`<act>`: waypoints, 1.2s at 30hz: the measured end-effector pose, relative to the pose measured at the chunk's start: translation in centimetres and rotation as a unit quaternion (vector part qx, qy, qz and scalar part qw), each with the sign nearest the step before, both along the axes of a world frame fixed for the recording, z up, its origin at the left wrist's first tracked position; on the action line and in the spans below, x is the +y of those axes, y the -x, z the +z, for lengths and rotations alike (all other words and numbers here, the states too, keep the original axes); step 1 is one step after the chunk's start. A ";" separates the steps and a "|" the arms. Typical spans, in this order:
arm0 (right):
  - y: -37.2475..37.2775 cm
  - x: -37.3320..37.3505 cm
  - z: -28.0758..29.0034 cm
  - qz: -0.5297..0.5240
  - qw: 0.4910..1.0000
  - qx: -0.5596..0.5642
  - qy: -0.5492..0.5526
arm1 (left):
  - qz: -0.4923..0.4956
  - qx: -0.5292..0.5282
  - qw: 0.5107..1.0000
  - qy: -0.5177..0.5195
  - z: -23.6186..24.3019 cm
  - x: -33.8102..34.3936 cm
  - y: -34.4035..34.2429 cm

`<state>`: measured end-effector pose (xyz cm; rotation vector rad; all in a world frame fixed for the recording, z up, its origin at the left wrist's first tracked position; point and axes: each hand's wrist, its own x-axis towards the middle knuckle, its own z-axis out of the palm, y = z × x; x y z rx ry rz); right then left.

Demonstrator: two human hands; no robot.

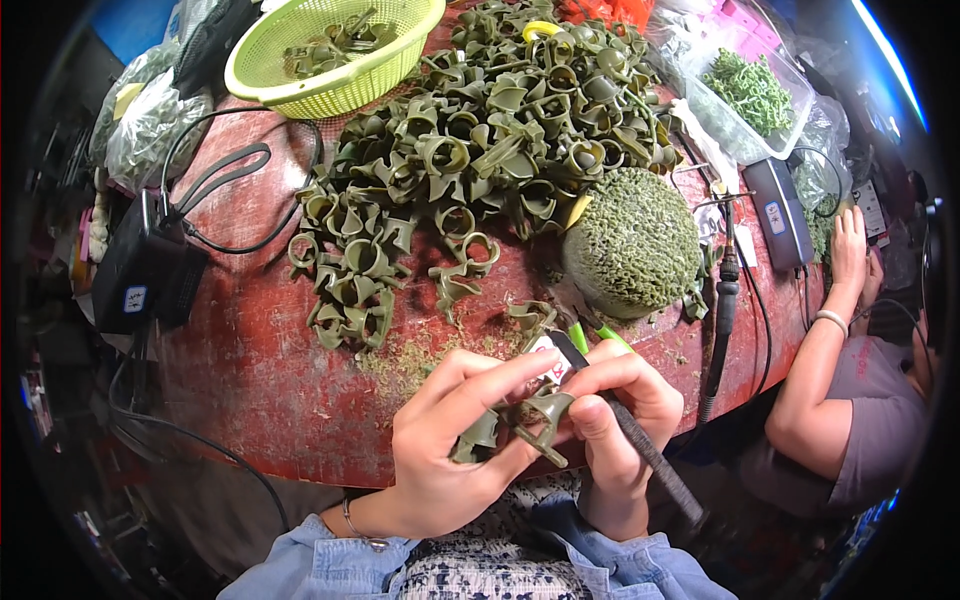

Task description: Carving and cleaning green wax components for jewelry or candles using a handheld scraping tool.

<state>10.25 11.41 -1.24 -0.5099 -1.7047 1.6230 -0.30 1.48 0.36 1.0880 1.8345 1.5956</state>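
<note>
Close to the red table's (pixel 260 400) front edge, my left hand (pixel 440 450) is closed around a few joined olive-green moulded plastic pieces (pixel 545 412) with curved, cup-like shapes. My right hand (pixel 620 425) grips a long, dark, flat bar-like tool (pixel 650 450) with a rough lower end and a white label near its top. The fingertips of both hands meet at the pieces; whether the tool touches the plastic is hidden. Just beyond them lies a hand tool with bright green handles (pixel 580 335), its far end partly covered. A large heap of similar plastic pieces (pixel 490 140) spreads across the table.
A drum-shaped, bumpy green mass (pixel 635 240) stands right of the heap. A yellow-green basket (pixel 345 95) sits at the far left. Black boxes (pixel 150 265) with cables are at both sides. A corded pen-like tool (pixel 725 300) lies right. Another person's arm (pixel 825 350) reaches in there.
</note>
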 end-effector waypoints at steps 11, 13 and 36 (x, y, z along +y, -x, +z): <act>0.0 0.3 0.1 0.024 0.996 0.057 0.070 | -0.099 -0.343 0.934 -0.035 -1.0 -0.1 0.6; -0.1 -0.4 -0.2 -0.008 0.996 0.061 0.066 | -0.110 -0.362 0.925 -0.025 -1.1 -0.2 0.8; 0.6 -0.5 0.2 -0.105 0.990 -0.060 -0.074 | -0.014 -0.309 0.950 -0.036 -0.7 -0.4 0.1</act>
